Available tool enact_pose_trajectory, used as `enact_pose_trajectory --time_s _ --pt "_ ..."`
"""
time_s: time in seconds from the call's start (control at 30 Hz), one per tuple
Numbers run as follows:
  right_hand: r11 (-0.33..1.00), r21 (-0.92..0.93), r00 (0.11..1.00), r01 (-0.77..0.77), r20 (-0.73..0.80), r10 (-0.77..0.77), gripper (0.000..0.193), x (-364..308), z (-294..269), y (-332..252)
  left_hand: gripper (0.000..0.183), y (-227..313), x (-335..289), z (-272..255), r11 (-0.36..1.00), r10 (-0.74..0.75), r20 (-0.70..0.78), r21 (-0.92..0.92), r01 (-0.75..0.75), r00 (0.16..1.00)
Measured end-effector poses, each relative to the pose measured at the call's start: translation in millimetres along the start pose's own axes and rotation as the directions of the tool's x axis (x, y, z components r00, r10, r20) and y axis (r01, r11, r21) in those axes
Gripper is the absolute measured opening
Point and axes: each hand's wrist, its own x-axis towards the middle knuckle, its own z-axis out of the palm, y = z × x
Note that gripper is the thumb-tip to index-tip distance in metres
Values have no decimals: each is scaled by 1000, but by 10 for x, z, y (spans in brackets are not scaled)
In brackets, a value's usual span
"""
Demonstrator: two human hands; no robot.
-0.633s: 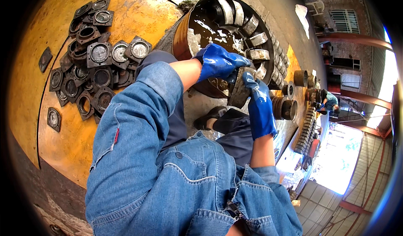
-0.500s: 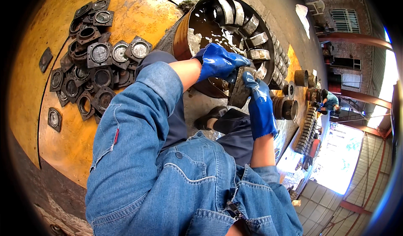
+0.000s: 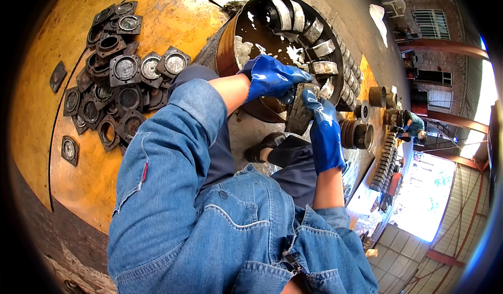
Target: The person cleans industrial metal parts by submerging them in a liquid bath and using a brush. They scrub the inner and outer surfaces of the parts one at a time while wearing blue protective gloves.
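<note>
Both my hands wear shiny blue rubber gloves and meet at the near right rim of a round, open metal tub (image 3: 225, 56). Between them a dirty grey, blocky metal part (image 3: 299, 115) is held tilted. My left hand (image 3: 272, 78) is closed at its upper end, with the fingertips partly hidden. Along the part's right side, my right hand (image 3: 325, 126) is wrapped round it from below. Brown liquid (image 3: 259, 35) with white foam patches fills the tub. Several similar grey metal blocks (image 3: 321, 48) stand in a curved row inside the tub's right wall.
To the left, a heap of square metal flanges with round centres (image 3: 126, 68) lies on yellow sheeting (image 3: 173, 16). Right of the tub are more blocks (image 3: 350, 76) in rows and rusty metal cylinders (image 3: 361, 136). Another person (image 3: 415, 126) bends over farther right. My shoe (image 3: 264, 146) is below the tub.
The foam patches on the liquid have shifted and thinned near my left hand. Both hands keep nearly the same place and hold on the metal part.
</note>
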Motion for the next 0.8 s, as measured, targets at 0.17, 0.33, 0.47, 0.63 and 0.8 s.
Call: enact_pose_trajectory --time_s 0.17,0.33,0.47,0.63,0.8 --pt "995 99 999 -25 -34 29 84 -69 43 -23 46 9 -6 -6 999 -30 8 -18 31 1000" --pt "992 128 1000 -9 -24 12 82 5 39 46 45 126 -15 -73 994 -82 48 -73 85 996" --pt "993 114 1000 -20 21 18 82 51 64 49 43 -255 239 239 912 -8 41 -410 24 999" --pt "1000 27 998 6 -60 -5 82 -133 24 -144 42 -179 297 272 870 28 54 -492 2 998" --pt "999 -9 998 -36 -47 35 82 -117 25 -193 41 -102 276 253 684 -72 162 -710 167 984"
